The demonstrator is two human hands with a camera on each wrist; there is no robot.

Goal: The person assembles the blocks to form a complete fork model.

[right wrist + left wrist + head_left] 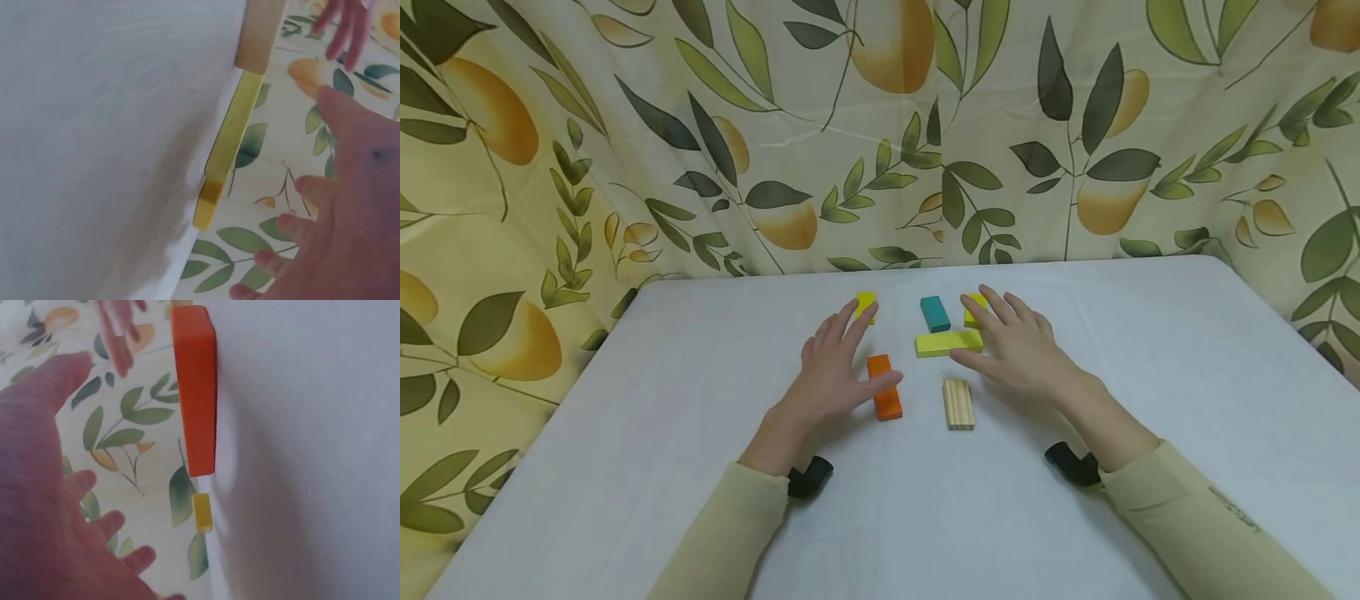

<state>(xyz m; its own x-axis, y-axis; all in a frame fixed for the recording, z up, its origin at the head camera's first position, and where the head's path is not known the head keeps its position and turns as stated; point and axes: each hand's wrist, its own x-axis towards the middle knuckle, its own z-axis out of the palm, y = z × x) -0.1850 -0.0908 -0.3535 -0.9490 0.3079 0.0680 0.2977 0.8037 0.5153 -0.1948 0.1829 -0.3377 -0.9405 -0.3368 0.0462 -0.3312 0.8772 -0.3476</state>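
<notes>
My left hand (831,375) hovers with spread fingers at the orange block (888,406); in the head view its thumb crosses over that block. Beyond its fingertips lies a yellow block (866,297), partly covered. My right hand (1022,350), fingers also spread, is over the right end of a lime-yellow block (938,345) and partly hides a second yellow block (973,315). A teal block (936,314) and a plain striped wooden block (958,406) lie between the hands. In the left wrist view, a gap separates the hand from the orange block (197,394). Neither hand holds anything.
The blocks lie flat on a white-covered table (647,433). Behind it and at the sides hangs a curtain (880,183) printed with leaves and orange fruit. A black device (811,478) sits at the left wrist, and another black device (1072,464) at the right.
</notes>
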